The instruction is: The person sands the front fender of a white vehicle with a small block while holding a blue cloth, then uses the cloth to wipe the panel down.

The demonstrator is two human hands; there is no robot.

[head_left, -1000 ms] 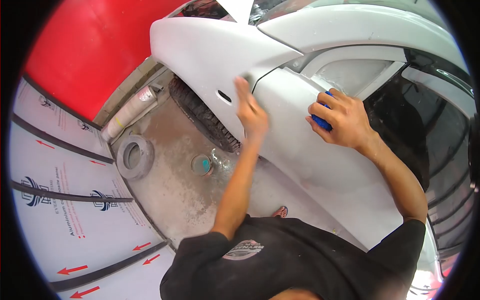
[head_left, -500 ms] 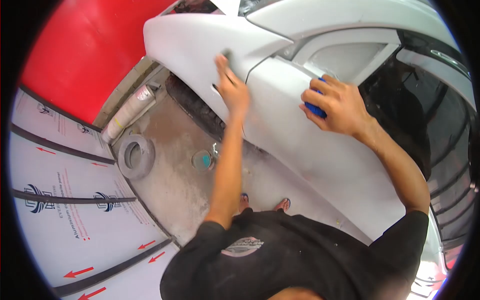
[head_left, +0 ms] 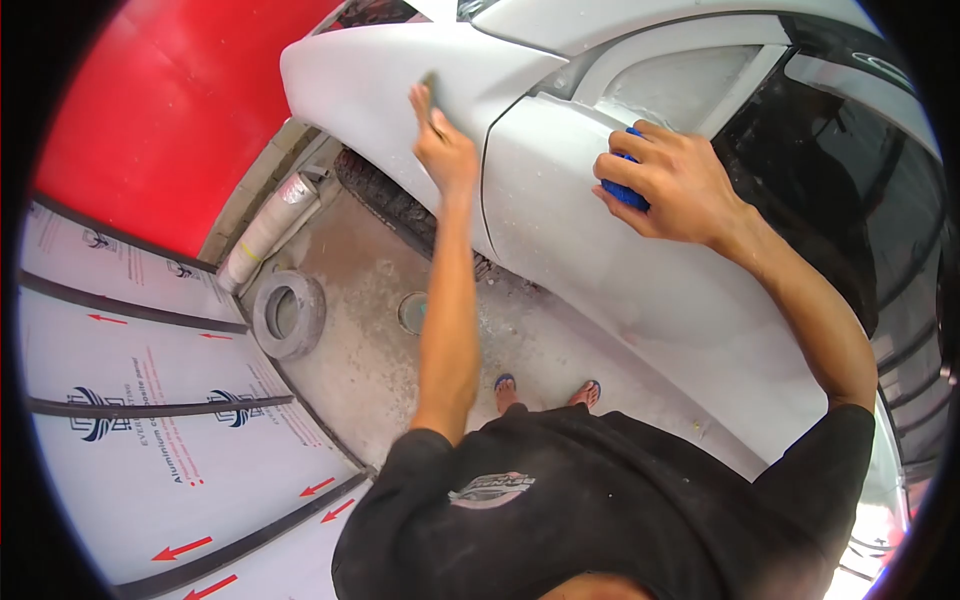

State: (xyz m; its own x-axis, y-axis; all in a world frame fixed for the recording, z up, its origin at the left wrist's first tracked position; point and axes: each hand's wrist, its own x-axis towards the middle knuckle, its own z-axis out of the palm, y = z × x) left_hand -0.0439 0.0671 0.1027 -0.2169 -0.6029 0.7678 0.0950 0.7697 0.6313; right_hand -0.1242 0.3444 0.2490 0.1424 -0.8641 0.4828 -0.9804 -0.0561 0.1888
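Observation:
My right hand [head_left: 675, 185] grips a blue textured pad or cloth [head_left: 622, 182], fingers curled over it, at the upper edge of the pale grey car door [head_left: 580, 230]. Farther left, my left hand [head_left: 443, 145] is over the car's light grey fender [head_left: 375, 75], fingers pointing up and away. A thin, dark brownish thing [head_left: 430, 82] shows at its fingertips; it is too small and blurred to identify. The narrow seam between fender and door runs between my two hands.
Beneath the fender is a dark tyre [head_left: 385, 200]. On the floor are a loose grey tyre [head_left: 290, 315] and a round container [head_left: 411, 312], partly behind my left forearm. A wrapped roll [head_left: 268, 230] lies near the red surface [head_left: 170, 110]. Printed panels [head_left: 110, 350] line the left.
My left hand has moved up and slightly left over the fender, fingers more upright. My right hand has shifted slightly up and left in view, still holding the blue pad. The whole view has shifted a little.

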